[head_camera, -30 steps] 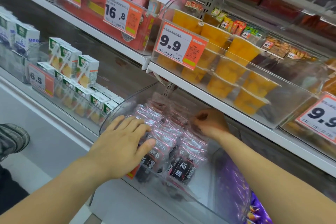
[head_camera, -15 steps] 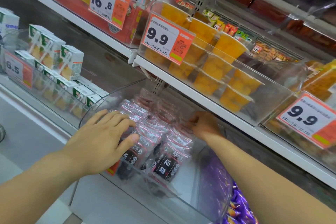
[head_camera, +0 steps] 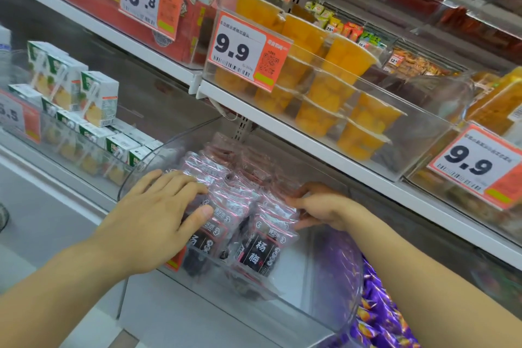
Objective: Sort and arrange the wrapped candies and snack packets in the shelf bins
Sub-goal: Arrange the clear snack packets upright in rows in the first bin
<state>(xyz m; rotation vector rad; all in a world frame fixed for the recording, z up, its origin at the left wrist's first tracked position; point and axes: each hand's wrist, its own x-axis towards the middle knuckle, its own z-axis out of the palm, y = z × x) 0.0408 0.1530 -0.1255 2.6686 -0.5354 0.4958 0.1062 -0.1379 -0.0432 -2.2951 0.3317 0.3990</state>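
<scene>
A clear plastic bin (head_camera: 333, 299) on the lower shelf holds two rows of plum snack packets (head_camera: 260, 251), clear pink-edged wrappers with black labels. My left hand (head_camera: 158, 217) lies flat with fingers spread on the left row, thumb against a front packet. My right hand (head_camera: 319, 205) is inside the bin at the right side of the right row, fingers curled against the packets' edges. Whether it grips a packet is unclear. The bottoms of the packets are hidden behind the bin's front wall.
Purple candy packets (head_camera: 387, 316) fill the bin to the right. Juice cartons (head_camera: 96, 99) sit in a bin to the left. The shelf above carries orange fruit cups (head_camera: 333, 87) behind 9.9 price tags (head_camera: 245, 51). The shelf edge (head_camera: 310, 141) hangs just over the bin.
My right hand has slid from the back of the right row forward along its side. My left hand keeps pressing the left row. The view has shifted slightly.
</scene>
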